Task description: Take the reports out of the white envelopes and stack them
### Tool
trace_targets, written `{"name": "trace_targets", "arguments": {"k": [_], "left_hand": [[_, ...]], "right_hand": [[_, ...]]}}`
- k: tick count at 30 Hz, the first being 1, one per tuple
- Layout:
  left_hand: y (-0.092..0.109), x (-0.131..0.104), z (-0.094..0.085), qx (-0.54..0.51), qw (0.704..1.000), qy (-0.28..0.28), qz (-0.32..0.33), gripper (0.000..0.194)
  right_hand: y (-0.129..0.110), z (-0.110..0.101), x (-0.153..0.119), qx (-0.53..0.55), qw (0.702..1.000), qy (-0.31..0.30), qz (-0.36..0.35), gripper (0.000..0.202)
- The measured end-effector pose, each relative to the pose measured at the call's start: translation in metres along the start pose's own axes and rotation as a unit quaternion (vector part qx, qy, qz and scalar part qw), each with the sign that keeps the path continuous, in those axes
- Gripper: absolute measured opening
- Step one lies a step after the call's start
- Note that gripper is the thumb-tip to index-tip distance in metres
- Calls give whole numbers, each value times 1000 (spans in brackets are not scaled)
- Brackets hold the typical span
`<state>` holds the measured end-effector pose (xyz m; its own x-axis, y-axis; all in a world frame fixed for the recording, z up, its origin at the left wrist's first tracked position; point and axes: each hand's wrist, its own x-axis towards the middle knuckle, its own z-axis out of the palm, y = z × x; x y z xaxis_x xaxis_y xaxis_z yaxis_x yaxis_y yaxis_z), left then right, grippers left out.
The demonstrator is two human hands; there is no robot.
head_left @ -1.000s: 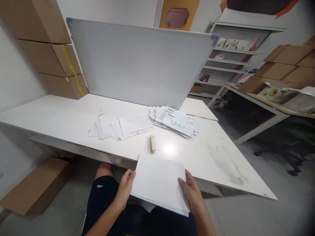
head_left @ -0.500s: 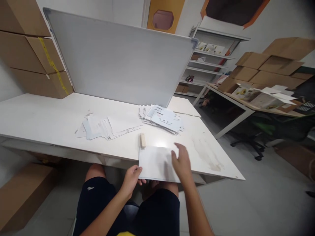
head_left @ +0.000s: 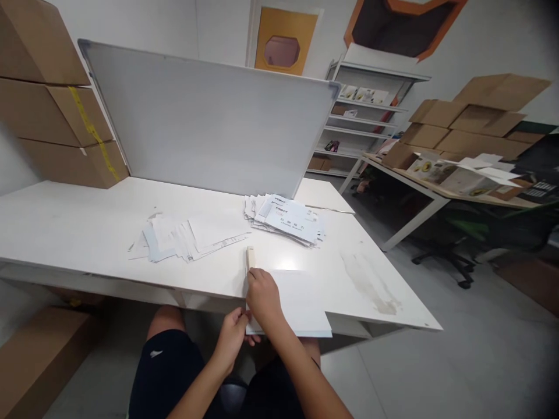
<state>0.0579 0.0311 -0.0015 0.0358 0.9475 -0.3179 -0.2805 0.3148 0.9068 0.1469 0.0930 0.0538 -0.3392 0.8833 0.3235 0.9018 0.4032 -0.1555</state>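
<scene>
As hand (head_left: pixel 264 297) obscures stapler (head_left: pixel 250 257), grip unclear — whiteboard (head_left: pixel 209 122)

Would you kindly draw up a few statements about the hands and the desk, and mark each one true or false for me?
1. The left hand holds the white paper near its near left corner. True.
2. The right hand rests on the whiteboard. False: it is at the near end of the beige stapler.
3. The whiteboard stands at the back of the white table. True.
4. The printed stack lies to the left of the loose papers. False: the printed stack lies to the right of the loose papers.
5. Stacked cardboard boxes stand left of the whiteboard. True.
</scene>
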Motion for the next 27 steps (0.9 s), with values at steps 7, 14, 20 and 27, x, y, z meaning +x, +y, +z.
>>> {"name": "trace_targets", "arguments": {"k": [7,14,20,27], "left_hand": [[-1,-1,0,-27,999,1,-17,50],[11,-9,-2,-105,994,9,-37,42],[17,-28,-12,-180,980,79,-25,32],[16,-54,-48,-211,953,208,66,25]], "right_hand": [[-6,19,-9,-30,998,42,-33,45],[-1,-19,16,-68,993,-67,-74,42],[13,-60,4,-17,983,-67,-167,24],[-18,-56,-83,135,961,-8,-240,55]]}}
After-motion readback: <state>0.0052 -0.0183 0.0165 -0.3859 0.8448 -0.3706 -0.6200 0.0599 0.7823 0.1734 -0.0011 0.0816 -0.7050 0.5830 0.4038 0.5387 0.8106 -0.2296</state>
